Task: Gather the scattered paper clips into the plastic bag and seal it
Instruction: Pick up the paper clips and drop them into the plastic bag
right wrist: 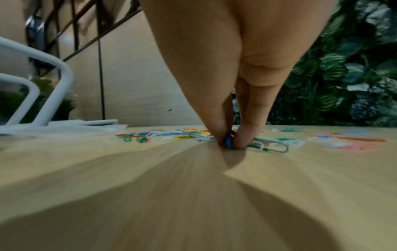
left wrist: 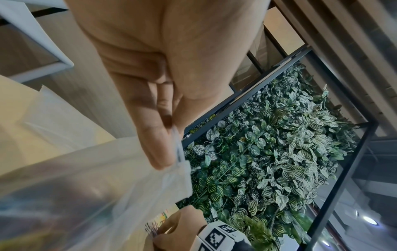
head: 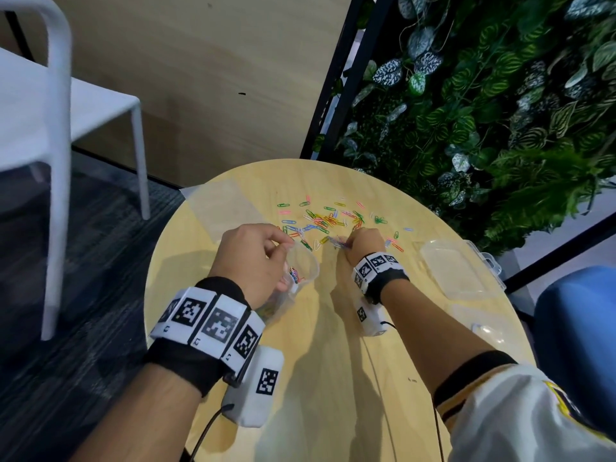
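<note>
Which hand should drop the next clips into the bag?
Right. The right hand already pinches paper clips at the table, beside the plastic bag. The left hand is busy holding the bag's mouth open.

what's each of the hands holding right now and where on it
Left hand pinches the plastic bag at its open top edge. Right hand pinches a few paper clips between its fingertips, down on the table.

Round wooden table (head: 333, 361), white chair (head: 56, 128), leafy green wall (head: 500, 111), dark carpet (head: 93, 278).
</note>
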